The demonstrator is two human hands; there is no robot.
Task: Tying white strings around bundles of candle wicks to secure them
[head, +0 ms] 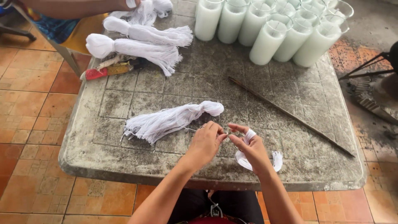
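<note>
We sit in a small candle-making workshop. Glass jars of white wax (269, 31) crowd our grimy, wax-stained table (257, 87), beside bundles of white wick string (137, 41), over a worn tiled floor (29, 108).

Counted on the grey tabletop (265, 95)

Four bundles of white string: one bundle (172, 119) near the front edge, two bundles (137, 46) (145, 32) toward the far left corner, a fourth (151, 7) at the far edge, partly cut off. About a dozen glass candles (269, 33) of white wax clustered at the far right corner, exact number unclear where the rows overlap. One thin dark rod (290, 114) lying slantwise toward the right edge. One red-handled tool (96, 74) at the left edge. Two hands above the front edge, left hand (205, 143) and right hand (251, 149), with one short white tuft (277, 161) by the right.
</note>
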